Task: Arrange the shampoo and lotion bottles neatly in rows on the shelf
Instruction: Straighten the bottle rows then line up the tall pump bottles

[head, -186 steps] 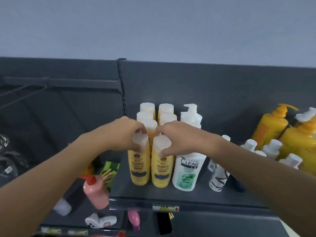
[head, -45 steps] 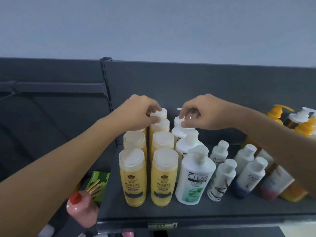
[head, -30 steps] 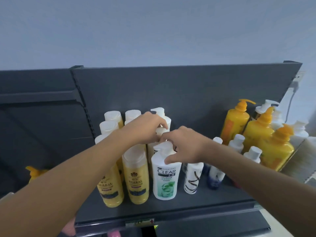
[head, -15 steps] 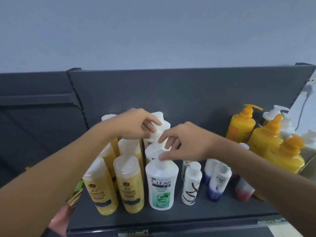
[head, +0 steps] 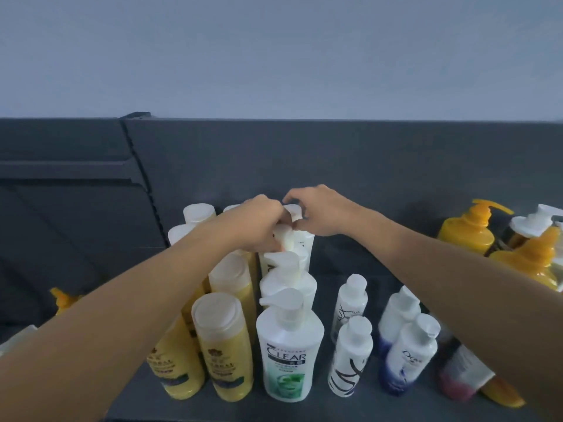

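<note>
Dark grey shelf (head: 374, 263), pale wall behind. Both hands are at the back of the white pump-bottle row (head: 289, 345): left hand (head: 256, 223) has its grip curled round one pump head (head: 285, 240), right hand (head: 323, 213) pinches the rearmost pump head (head: 295, 213), probably squaring the line. Back panel (head: 335, 153) sits close behind; bare shelf lies open just right of them.
</note>
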A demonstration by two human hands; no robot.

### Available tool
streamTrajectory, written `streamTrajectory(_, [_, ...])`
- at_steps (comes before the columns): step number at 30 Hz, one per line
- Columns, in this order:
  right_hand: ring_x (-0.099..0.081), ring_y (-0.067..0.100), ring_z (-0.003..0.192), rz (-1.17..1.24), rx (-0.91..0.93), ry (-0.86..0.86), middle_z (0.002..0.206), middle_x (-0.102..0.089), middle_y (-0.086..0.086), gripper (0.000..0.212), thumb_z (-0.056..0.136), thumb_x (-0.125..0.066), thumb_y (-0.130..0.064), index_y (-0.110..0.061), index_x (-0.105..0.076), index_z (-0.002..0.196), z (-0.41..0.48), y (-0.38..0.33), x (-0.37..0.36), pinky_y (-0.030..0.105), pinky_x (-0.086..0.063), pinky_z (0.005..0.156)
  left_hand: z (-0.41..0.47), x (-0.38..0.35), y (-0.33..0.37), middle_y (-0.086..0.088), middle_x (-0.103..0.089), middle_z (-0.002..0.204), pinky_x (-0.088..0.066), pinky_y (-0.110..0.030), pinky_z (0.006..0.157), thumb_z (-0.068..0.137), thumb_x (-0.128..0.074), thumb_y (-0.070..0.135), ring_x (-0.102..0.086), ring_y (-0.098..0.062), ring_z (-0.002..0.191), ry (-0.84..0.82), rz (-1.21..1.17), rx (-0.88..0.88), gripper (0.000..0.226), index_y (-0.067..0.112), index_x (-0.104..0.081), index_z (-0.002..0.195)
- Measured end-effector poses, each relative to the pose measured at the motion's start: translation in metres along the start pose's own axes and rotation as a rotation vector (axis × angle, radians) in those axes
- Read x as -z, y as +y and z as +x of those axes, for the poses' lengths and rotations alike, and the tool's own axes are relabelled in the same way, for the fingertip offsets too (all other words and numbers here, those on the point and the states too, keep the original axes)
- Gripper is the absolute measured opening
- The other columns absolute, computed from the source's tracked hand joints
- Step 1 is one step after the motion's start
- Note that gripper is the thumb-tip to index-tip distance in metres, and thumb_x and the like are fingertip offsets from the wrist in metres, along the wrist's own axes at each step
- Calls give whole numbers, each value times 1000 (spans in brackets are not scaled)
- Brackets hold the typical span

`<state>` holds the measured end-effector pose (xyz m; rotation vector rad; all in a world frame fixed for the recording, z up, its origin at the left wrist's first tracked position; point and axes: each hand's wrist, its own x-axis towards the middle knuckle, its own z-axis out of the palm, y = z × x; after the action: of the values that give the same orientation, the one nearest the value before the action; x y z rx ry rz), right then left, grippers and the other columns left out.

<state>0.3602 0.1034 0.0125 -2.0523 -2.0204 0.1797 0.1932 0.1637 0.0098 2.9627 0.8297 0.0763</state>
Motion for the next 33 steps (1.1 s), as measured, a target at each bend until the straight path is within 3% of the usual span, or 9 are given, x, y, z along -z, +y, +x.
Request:
streamTrajectory(4, [-61, 24, 102, -7, 12, 1, 113, -67, -1, 39, 84, -77, -29, -25, -61, 120, 11, 7, -12, 42, -55, 85, 4, 2, -3, 9, -62, 78, -45, -26, 55, 75, -75, 23, -60, -13, 69, -2, -24, 14, 33, 28, -75, 107])
streamTrajectory(12, [-58, 19, 88, 14, 51, 72, 94, -61, -9, 34, 83, -74, -9, -21, -66, 114, 17, 10, -17, 25, -42, 67, 7, -3, -4, 13, -65, 81, -49, -23, 56, 74, -79, 27, -60, -10, 69, 35, -55, -4, 40, 30, -76, 113])
streamTrajectory(16, [-56, 18, 84, 14, 63, 79, 91, -59, -9, 32, 82, -71, -6, -20, -65, 110, 18, 7, -19, 27, -43, 67, 9, -5, -4, 16, -62, 78, -40, -19, 53, 72, -80, 29, -59, -9, 68, 49, -56, -7, 41, 31, -76, 113])
streamTrajectory(20, [-57, 19, 86, -6, 58, 74, 94, -62, -7, 32, 84, -70, -9, -20, -66, 113, 19, 5, -17, 28, -45, 68, 9, -8, -5, 14, -66, 87, -50, -21, 59, 71, -81, 29, -60, -9, 72, 64, -83, 2, 47, 32, -74, 118])
streamTrajectory(24, [-58, 20, 87, -12, 43, 85, 94, -64, -8, 32, 85, -67, -9, -21, -67, 115, 18, 5, -17, 28, -43, 68, 8, -11, -6, 17, -62, 83, -39, -18, 55, 71, -81, 31, -57, -6, 70, 101, -104, 1, 47, 32, -74, 118])
streamTrajectory(28, [-62, 22, 93, -4, 27, 97, 105, -71, -3, 34, 85, -68, -7, -21, -68, 116, 16, 4, -18, 29, -48, 72, 6, -12, -6, 12, -66, 86, -38, -19, 57, 75, -80, 33, -54, -4, 71, 108, -113, -1, 44, 32, -74, 118])
streamTrajectory(33, [-66, 21, 92, 42, 34, 98, 103, -73, -3, 37, 86, -74, -15, -21, -68, 122, 5, 3, -11, 30, -53, 77, 0, -5, -4, 10, -65, 88, -44, -21, 61, 79, -79, 36, -58, -8, 74, 65, -154, 12, 43, 28, -72, 121])
